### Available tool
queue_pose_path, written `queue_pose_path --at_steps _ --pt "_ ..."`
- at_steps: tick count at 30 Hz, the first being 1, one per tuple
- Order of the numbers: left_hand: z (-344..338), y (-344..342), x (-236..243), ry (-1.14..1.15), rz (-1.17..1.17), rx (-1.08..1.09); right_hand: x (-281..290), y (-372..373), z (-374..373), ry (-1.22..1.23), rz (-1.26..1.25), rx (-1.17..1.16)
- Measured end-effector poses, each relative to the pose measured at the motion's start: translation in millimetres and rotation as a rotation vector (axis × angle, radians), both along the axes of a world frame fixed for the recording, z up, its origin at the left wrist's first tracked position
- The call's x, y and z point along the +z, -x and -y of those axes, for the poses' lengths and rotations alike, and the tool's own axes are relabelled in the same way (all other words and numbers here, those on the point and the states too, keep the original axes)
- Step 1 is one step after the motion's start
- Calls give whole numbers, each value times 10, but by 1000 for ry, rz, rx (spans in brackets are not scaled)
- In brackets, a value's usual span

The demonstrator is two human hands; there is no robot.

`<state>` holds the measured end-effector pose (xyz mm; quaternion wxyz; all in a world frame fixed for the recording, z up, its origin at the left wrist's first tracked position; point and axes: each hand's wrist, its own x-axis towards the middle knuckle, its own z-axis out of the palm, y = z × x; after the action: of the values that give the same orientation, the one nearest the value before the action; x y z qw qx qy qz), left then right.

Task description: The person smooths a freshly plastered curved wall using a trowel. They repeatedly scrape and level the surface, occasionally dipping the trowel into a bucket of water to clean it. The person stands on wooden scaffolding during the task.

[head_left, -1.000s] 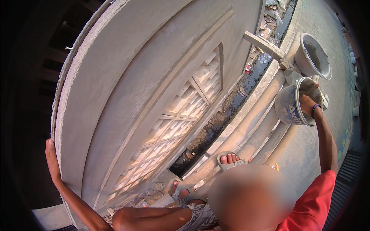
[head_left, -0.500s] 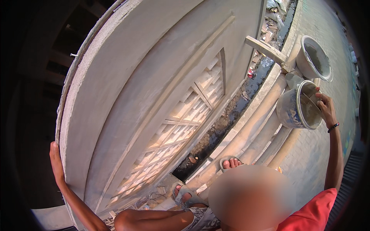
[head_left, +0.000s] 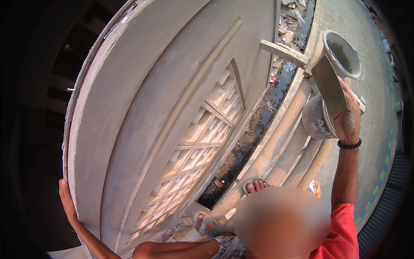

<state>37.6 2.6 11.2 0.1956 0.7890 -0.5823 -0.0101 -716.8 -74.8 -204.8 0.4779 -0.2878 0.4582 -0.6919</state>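
the right hand (head_left: 348, 118) is clamped on the trowel (head_left: 330, 84), its blade stood up on edge and turned face-on to the view. the blade hides the grip and part of the fingers, so how they wrap cannot be told. the trowel is in the air, in front of the bucket (head_left: 317, 118), covering most of its mouth; whether blade and rim touch, i cannot tell. the bucket is at the far end of the poles (head_left: 265, 159), with the basin (head_left: 345, 52) just beyond it, grey stuff inside.

the hands are well apart. the left hand (head_left: 68, 200) lies on the rough outer edge of the wall (head_left: 142, 125), fingers stretched along it; whether they press or grip there cannot be told. a wooden bar (head_left: 284, 52) juts between the wall and the far end of the poles, over the ditch (head_left: 276, 101).

the trowel looks thin, flat and stiff, likely light in itself and a bit heavier with any load. the face is probably smooth, and slippery if wet, so the grip behind the blade seems the place to hold, with the palm close to its middle so it won't twist. it should not break easily, though corners and edges may be sharp and could bend if knocked.
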Motion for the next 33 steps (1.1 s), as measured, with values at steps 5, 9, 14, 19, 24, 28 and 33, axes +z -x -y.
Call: queue_pose_path --at_steps 5,9,14,19,24,28,33 --pt "69 149 -73 1 -6 -10 -469 -427 1378 56 288 69" --pt "14 100 14 -73 7 16 -487 -523 2365 20 210 17" --pt "-11 228 24 -31 -44 33 -410 -646 2958 7 158 -58" --pt "67 188 -102 -15 -143 21 -670 -282 3457 77 94 -13" --pt "24 353 -7 4 -53 65 -617 -593 3249 96 -1445 -266" --pt "6 296 -40 22 -31 86 -525 -691 3091 168 -1608 -313" --pt "33 316 -51 -18 -27 87 -549 -763 3168 34 45 18"
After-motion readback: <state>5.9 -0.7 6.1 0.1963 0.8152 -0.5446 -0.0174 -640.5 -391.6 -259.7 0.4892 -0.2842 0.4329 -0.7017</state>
